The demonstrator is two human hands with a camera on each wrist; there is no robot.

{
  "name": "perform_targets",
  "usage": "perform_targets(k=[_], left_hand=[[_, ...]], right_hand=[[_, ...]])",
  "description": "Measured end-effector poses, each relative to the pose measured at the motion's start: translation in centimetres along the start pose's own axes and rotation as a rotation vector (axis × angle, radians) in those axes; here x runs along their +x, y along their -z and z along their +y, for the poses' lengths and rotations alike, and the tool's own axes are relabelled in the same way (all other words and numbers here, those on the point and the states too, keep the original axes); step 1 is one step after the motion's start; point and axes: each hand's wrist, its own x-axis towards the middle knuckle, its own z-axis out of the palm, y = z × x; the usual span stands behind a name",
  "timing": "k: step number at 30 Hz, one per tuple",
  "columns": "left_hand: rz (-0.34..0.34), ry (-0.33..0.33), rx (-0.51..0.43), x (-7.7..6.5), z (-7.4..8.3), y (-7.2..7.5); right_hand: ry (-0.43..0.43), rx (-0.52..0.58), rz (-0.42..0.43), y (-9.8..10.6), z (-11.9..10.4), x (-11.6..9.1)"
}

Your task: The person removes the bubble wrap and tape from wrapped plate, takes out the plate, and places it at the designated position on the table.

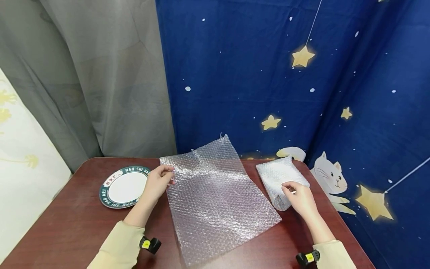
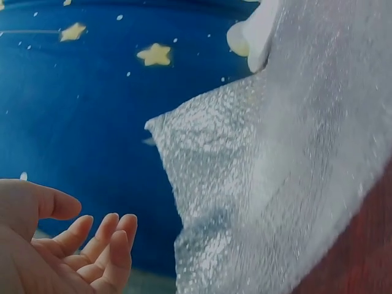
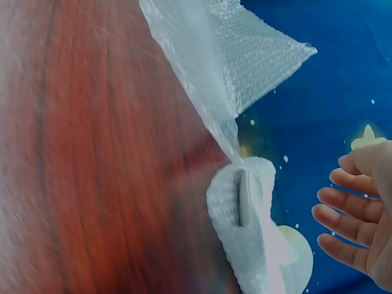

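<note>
A blue curtain (image 1: 228, 71) printed with yellow stars and a cat fills most of the background, with a grey curtain (image 1: 117, 74) to its left and, at the far left, a pale cloth (image 1: 20, 168) with yellow flowers. In front stands a reddish-brown tabletop (image 1: 77, 228). A large clear sheet of bubble wrap (image 1: 215, 198) is spread over the middle of it, skewed, its far end reaching past the back edge in the head view. Just beside the sheet's right edge, near the right end of the tabletop, lies a bubble-wrap bundle (image 1: 275, 173); the right wrist view shows a white edge inside its open end. To the left of the sheet, a round plate (image 1: 127, 187) lies flat, white with a dark green lettered rim. Pale yellow sleeves (image 1: 119, 243) cover the person's forearms. The left hand (image 1: 158, 182) is between the plate and the sheet's left edge, its grip loose, fingers gently bent and apart from the wrap in the left wrist view. The right hand (image 1: 300, 196) is beside the bundle, its grip wide, the fingers spread and apart from it in the right wrist view. A small black camera (image 1: 150, 244) sits on each wrist.
</note>
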Motion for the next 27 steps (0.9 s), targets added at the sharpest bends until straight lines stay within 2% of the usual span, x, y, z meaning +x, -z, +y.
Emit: perform_targets(k=[5, 9, 12, 27], left_hand=[[-0.022, -0.019, 0.062, 0.4, 0.5, -1.6], [-0.028, -0.054, 0.16, 0.9, 0.8, -2.7], [-0.035, -0.081, 0.187, 1.2, 1.3, -3.7], [-0.174, -0.062, 0.074, 1.5, 2.9, -8.5]], right_hand=[[-0.014, -0.008, 0.036, 0.7, 0.9, 0.6], [-0.032, -0.028, 0.056, 1.4, 1.8, 1.2], [-0.046, -0.033, 0.069, 1.9, 2.4, 1.7], [-0.183, -0.007, 0.07, 2.5, 4.9, 2.8]])
